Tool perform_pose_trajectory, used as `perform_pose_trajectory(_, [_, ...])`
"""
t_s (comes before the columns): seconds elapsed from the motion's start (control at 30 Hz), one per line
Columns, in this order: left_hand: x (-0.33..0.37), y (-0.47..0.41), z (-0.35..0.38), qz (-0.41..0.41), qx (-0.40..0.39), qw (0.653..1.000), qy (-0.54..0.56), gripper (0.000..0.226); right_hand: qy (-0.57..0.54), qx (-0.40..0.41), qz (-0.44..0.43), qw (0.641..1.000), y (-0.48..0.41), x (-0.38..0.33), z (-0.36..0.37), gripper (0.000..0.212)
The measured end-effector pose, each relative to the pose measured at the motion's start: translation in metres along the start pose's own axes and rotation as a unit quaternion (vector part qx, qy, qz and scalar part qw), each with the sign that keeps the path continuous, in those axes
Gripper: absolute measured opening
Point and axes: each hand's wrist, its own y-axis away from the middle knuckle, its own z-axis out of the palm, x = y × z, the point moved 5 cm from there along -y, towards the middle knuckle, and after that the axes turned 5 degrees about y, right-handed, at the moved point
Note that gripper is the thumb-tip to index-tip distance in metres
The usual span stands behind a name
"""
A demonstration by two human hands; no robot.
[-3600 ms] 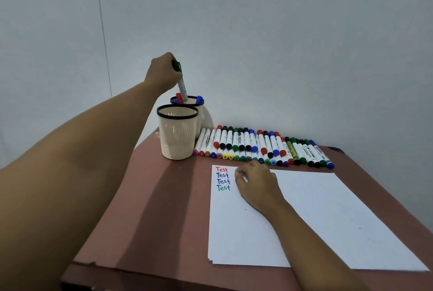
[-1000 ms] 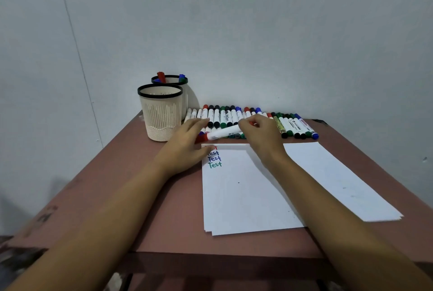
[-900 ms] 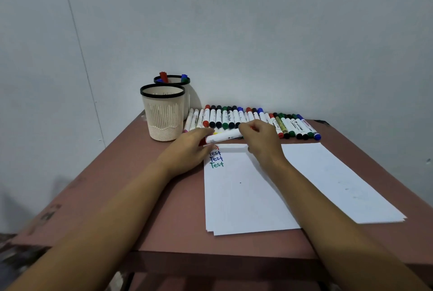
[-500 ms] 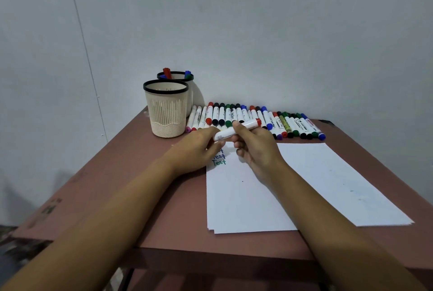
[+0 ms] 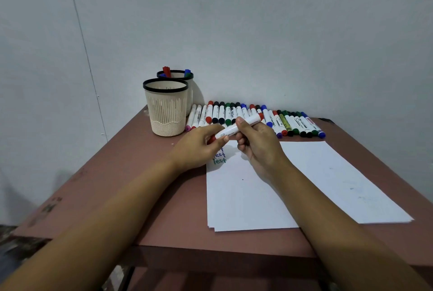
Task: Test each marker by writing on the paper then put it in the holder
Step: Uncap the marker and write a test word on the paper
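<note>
Both my forearms are reaching in from the bottom corners and angling toward each other in the middle. My left grip (image 5: 199,147) is pinching the red-capped end of a marker (image 5: 230,129) between thumb and fingertips, back of it facing up. My right grip (image 5: 260,144) is curling round the barrel further along, one fingertip sitting on top, back facing me. The two are hanging just beside each other.

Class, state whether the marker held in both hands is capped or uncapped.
Capped: the left hand pinches the red cap, seated on the marker.
</note>
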Motion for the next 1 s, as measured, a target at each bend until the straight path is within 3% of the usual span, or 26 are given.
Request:
perform_pose_trajectory(0.27, [0.006,0.002,0.003,-0.012,-0.013,0.995,0.103,0.011,-0.003,-0.023,-0.012,1.000,0.000,-0.002,0.000,0.022])
perform_pose_trajectory(0.5, [0.004,0.001,-0.001,-0.025,0.011,0.985,0.171,0.018,-0.030,-0.046,-0.040,0.998,0.003,-0.011,-0.001,0.017])
perform_pose_trajectory(0.57, [0.001,0.001,-0.002,-0.028,0.017,0.987,0.159,0.031,-0.037,-0.049,-0.036,0.997,0.005,-0.011,-0.001,0.018])
perform_pose_trajectory(0.67, [-0.003,0.002,-0.004,-0.028,0.024,0.993,0.114,0.048,-0.088,-0.063,0.017,0.994,0.008,-0.006,0.004,0.017])
perform_pose_trajectory(0.73, [-0.005,0.002,-0.005,-0.027,0.028,0.996,0.082,0.038,-0.110,-0.063,0.060,0.990,0.010,-0.002,0.007,0.016])
perform_pose_trajectory(0.8, [-0.005,0.002,-0.005,-0.019,0.018,0.998,0.061,0.026,-0.102,-0.045,0.079,0.991,0.010,0.001,0.008,0.012])
perform_pose_trajectory(0.9, [-0.005,0.002,-0.005,-0.030,-0.002,0.999,0.025,0.029,-0.115,0.021,0.077,0.990,0.008,0.001,0.002,0.012])
perform_pose_trajectory(1.0, [-0.008,0.000,-0.012,-0.060,0.064,0.995,0.051,0.026,-0.188,0.087,0.056,0.977,0.009,-0.005,-0.009,0.014])
